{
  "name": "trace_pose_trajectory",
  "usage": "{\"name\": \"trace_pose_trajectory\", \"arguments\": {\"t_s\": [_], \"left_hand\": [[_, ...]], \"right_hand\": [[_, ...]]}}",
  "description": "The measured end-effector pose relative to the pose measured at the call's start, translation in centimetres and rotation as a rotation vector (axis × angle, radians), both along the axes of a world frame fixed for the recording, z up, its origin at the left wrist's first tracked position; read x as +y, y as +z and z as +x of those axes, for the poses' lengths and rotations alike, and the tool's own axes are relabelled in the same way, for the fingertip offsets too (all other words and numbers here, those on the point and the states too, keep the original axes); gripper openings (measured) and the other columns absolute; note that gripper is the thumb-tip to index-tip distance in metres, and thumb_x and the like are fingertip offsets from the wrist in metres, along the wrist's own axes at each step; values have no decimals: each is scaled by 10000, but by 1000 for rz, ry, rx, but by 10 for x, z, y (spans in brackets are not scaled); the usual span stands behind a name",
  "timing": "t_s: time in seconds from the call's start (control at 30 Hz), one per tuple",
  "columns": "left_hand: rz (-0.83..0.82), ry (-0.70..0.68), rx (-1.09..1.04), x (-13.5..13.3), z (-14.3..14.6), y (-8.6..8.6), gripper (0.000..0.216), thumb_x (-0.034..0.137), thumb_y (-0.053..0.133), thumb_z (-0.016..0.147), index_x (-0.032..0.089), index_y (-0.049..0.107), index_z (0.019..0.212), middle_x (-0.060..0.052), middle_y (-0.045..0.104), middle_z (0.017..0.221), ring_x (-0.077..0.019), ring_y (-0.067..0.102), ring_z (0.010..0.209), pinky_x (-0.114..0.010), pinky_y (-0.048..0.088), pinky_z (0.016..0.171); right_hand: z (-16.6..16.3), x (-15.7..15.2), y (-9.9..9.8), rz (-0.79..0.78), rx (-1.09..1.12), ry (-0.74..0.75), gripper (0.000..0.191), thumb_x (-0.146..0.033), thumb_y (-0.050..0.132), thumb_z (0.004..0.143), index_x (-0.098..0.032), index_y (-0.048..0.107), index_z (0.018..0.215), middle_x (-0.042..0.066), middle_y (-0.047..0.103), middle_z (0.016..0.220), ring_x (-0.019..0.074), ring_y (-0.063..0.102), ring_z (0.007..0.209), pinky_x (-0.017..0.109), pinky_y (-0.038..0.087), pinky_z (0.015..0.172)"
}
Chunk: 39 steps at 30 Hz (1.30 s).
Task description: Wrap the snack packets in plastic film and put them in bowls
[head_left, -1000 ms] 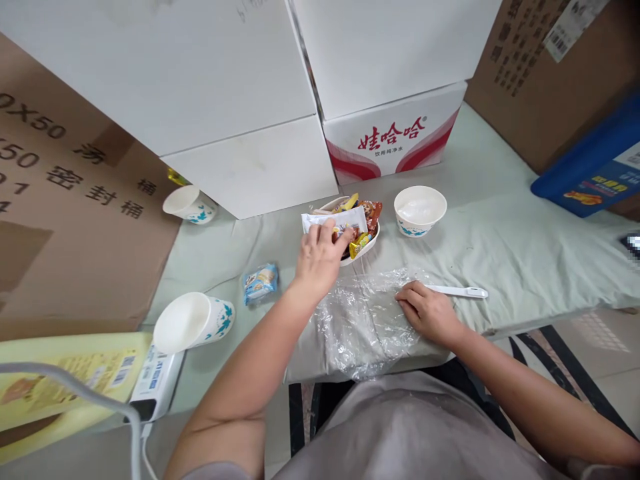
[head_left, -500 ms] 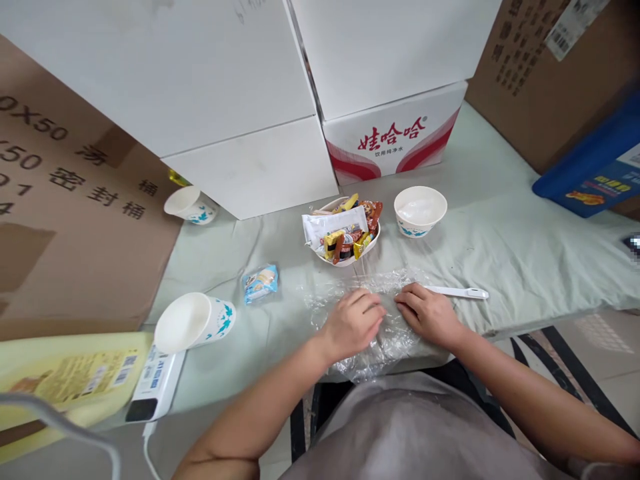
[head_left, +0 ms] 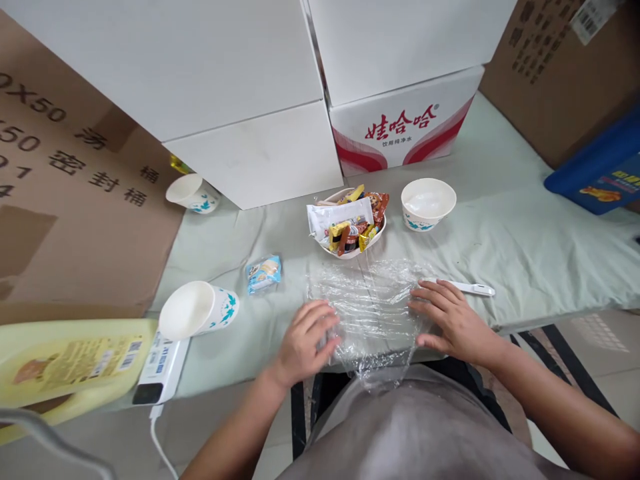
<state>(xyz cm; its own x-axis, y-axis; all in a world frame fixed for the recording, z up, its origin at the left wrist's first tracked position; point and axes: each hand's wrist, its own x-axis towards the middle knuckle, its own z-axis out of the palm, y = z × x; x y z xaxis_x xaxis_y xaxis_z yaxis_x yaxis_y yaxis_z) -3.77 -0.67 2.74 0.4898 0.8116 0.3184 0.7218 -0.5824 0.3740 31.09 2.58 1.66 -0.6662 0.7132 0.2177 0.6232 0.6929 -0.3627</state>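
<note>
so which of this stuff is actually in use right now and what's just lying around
In hand: plastic wrap, spread flat under the left hand and right hand.

Lying about: snack bowl, white bowl, white stick, blue snack packet, tipped paper cup, yellow bottle.

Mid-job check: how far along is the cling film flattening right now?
Done: the cling film lies spread on the cloth in front of the snack bowl. In hand: the left hand and right hand press on its left and right edges, set wide apart. Left: creases run across the sheet, its near edge hangs off the table edge, and nothing sits on it.
</note>
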Motion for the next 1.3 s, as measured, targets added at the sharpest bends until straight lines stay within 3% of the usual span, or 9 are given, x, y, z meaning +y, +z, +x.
{"name": "trace_pose_trajectory", "arguments": {"t_s": [0.13, 0.3, 0.47, 0.6, 0.77, 0.9, 1.07, 1.2, 1.3], "left_hand": [[-224, -225, 134, -23, 6, 3, 615, 374, 750, 741, 216, 537, 1296, -142, 528, 1398, -360, 382, 1381, -587, 429, 1051], [-297, -169, -17, -28, -1, 4, 148, 97, 544, 868, 198, 637, 924, -93, 627, 1273, -265, 476, 1332, -474, 462, 1049], [-618, 96, -393, -26, -11, 8, 96, 252, 540, 918, 195, 590, 859, -57, 702, 922, -185, 684, 921, -334, 556, 826], [-760, 422, -623, -15, -9, 2, 186, 373, 552, 887, 192, 517, 910, 5, 649, 700, -154, 663, 646, -264, 519, 596], [-665, 705, -551, 0, -6, -6, 244, 379, 544, 842, 199, 480, 995, 35, 620, 679, -131, 584, 480, -268, 477, 527], [-268, 784, -153, 0, -4, -5, 245, 278, 523, 858, 187, 535, 1085, -49, 661, 856, -184, 635, 670, -341, 515, 686], [318, 469, 6, -6, 25, -4, 199, 146, 564, 845, 157, 603, 1040, -121, 612, 983, -238, 592, 932, -380, 498, 830], [83, 0, -17, -8, 60, -11, 168, 112, 531, 871, 176, 633, 988, -73, 621, 917, -200, 559, 874, -344, 513, 795], [-37, -58, -26, -7, 72, -19, 180, 121, 511, 886, 175, 660, 971, -76, 614, 912, -199, 538, 866, -345, 516, 767]], "right_hand": [[7, -1, 9, -143, -40, 140, 534, -506, 744, 742, -215, 628, 1176, 117, 517, 1430, 367, 310, 1418, 617, 246, 1136], [11, 0, 18, -278, 9, 173, 37, -193, 621, 841, -224, 631, 824, 58, 612, 1328, 283, 414, 1374, 560, 299, 1141], [22, 5, 21, -500, 180, 100, 69, -233, 590, 865, -222, 570, 800, 77, 692, 1096, 236, 606, 1135, 399, 515, 907], [19, 8, 10, -594, 286, -180, 100, -312, 564, 873, -217, 573, 905, 41, 679, 844, 168, 637, 733, 306, 519, 660], [1, 9, 3, -519, 296, -373, 301, -335, 578, 836, -210, 562, 1109, 33, 675, 838, 160, 611, 664, 309, 507, 636], [-5, 10, 8, -477, 298, -411, 335, -384, 585, 844, -199, 579, 1123, 63, 688, 900, 154, 598, 620, 309, 504, 605], [-10, 22, 9, -316, 319, -501, 309, -442, 433, 950, -200, 613, 1019, 100, 686, 988, 210, 643, 808, 348, 519, 705], [-31, 40, 10, -170, 135, -441, 300, -406, 492, 939, -172, 633, 1064, 126, 661, 1023, 270, 611, 948, 422, 483, 868], [-56, 47, 11, -131, -42, -362, 362, -417, 660, 836, -148, 647, 1078, 155, 640, 1034, 319, 564, 1012, 463, 457, 909]]}}
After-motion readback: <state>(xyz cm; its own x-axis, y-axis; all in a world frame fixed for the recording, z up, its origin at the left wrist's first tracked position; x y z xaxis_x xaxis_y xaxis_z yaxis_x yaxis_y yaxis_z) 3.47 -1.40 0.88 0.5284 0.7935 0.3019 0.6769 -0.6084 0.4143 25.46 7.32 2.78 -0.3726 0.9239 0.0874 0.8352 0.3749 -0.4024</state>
